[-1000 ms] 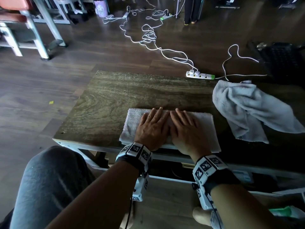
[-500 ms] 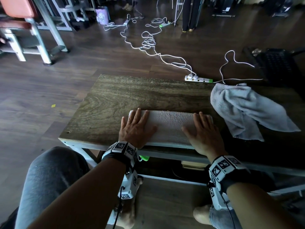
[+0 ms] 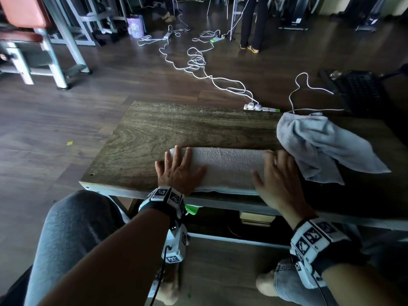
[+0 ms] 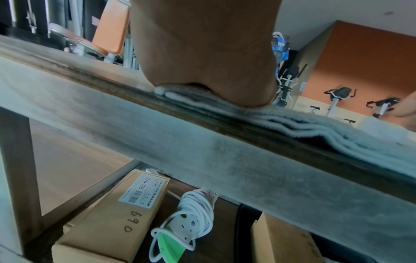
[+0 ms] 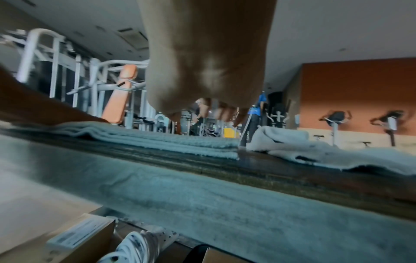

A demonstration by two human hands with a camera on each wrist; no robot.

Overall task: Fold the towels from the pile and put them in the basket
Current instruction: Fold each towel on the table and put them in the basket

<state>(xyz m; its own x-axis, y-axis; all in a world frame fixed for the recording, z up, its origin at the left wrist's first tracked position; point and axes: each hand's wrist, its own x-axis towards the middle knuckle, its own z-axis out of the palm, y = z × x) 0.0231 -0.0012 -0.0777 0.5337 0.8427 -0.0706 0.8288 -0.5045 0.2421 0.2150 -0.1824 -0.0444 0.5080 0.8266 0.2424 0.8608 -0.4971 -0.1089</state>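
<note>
Folded towel: the folded towel (image 3: 227,167) lies flat in a long strip near the front edge of the worktop (image 3: 176,129); from the left wrist view I can see a few layers stacked at its edge.
What changed: a second ago my two hands were side by side in the middle; now they are out at the two ends; I think I have been smoothing the strip flat.
Left hand: my left hand (image 3: 180,171) lies flat with fingers spread on the left end; it is pressing, not holding.
Right hand: my right hand (image 3: 277,180) is at the right end with fingers straight and spread; from the right wrist view it looks a bit lifted, fingertips hanging just over the cloth.
Other towel: the crumpled towel (image 3: 320,146) sits just beside the right end, not folded yet.
Basket: I cannot pick out a basket for sure.
What it means: I think this strip needs one more fold, end to end, then it goes in the basket.
Watch out: the crumpled towel is close, so my right hand could catch it.
</note>
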